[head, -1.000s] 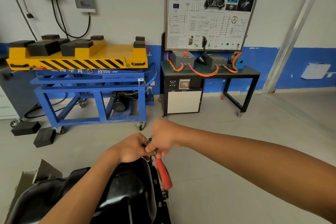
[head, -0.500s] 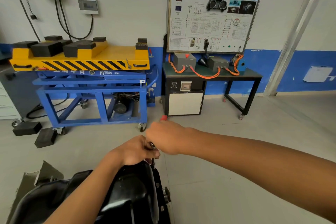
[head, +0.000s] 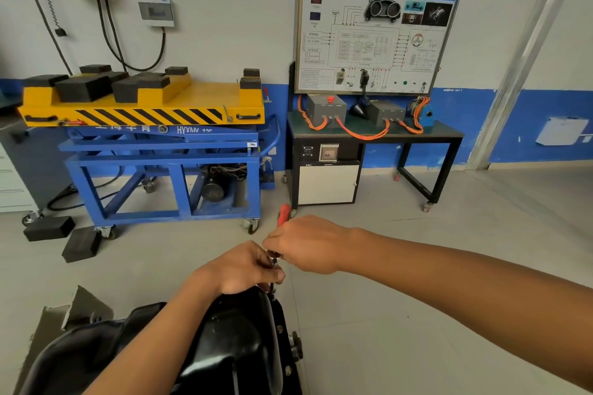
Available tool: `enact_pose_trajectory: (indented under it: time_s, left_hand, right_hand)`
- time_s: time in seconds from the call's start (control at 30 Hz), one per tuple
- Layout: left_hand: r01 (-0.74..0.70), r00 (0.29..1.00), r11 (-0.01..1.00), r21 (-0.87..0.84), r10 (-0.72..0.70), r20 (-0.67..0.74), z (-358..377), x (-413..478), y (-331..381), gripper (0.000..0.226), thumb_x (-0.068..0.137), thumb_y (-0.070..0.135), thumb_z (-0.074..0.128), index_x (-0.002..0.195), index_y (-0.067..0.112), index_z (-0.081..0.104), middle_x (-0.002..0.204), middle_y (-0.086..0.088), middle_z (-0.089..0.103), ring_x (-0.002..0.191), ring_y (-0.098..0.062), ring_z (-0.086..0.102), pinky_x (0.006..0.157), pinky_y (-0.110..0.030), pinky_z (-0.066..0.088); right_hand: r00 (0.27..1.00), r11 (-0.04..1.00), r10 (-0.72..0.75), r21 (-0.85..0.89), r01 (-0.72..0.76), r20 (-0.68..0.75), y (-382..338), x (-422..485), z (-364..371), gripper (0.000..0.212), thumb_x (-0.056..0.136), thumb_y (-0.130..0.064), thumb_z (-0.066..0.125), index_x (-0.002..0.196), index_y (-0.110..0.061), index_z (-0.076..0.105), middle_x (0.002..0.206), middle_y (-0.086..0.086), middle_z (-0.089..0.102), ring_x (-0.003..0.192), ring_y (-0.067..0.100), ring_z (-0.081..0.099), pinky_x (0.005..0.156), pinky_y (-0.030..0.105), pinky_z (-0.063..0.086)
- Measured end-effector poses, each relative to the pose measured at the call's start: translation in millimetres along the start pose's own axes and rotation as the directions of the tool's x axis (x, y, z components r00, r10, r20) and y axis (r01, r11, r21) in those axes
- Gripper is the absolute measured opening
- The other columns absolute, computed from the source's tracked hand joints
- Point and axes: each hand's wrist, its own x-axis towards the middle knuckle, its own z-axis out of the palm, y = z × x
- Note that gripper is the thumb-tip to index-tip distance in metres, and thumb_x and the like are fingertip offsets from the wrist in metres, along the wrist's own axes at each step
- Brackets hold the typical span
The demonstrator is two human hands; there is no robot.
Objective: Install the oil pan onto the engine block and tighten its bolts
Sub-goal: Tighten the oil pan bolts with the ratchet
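Head: right grip (head: pixel 308 244) holds ratchet (head: pixel 284 214) — oil pan (head: pixel 231 340) just below.

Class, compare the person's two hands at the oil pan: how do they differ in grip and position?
The right hand grips the ratchet's red handle; the left hand pinches the metal shaft below its head. The left hand sits low at the oil pan rim; the right hand is higher, off the pan. Both hold one tool.

Glossy black metal oil pan (head: pixel 231 343), shiny metal ratchet (head: pixel 273 258) with red handle, matt grey floor (head: pixel 417 314)
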Motion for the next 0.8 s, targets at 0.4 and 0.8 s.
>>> enact_pose_trajectory:
  time_s: [0.4, 0.8]
  left_hand:
    - [-0.025, 1.0, 0.999, -0.023, 0.025, -0.001, 1, -2, 1, 0.011, 0.088, 0.023, 0.077, 0.088, 0.013, 0.082, 0.087, -0.008, 0.077, 0.091, -0.025, 0.073, 0.095, -0.038, 0.056]
    - [0.008, 0.998, 0.997, 0.073, -0.003, -0.069, 0, -6, 7, 0.025, 0.084, 0.022, 0.08, 0.06, 0.028, 0.076, 0.063, 0.007, 0.072, 0.061, 0.001, 0.063, 0.062, -0.013, 0.047]
  right_hand:
    - [0.97, 0.924, 0.232, 0.293, -0.245, 0.08, -11, -4, -5, 0.03, 0.092, -0.026, 0.066, 0.07, -0.01, 0.054, 0.055, 0.003, 0.055, 0.044, 0.011, 0.05, 0.048, 0.03, 0.044]
    - [0.775, 0.069, 0.384, 0.821, -0.566, 0.502, -25, 8, 7, 0.017, 0.096, -0.024, 0.065, 0.09, -0.009, 0.059, 0.058, 0.002, 0.067, 0.046, 0.007, 0.063, 0.044, 0.016, 0.045]
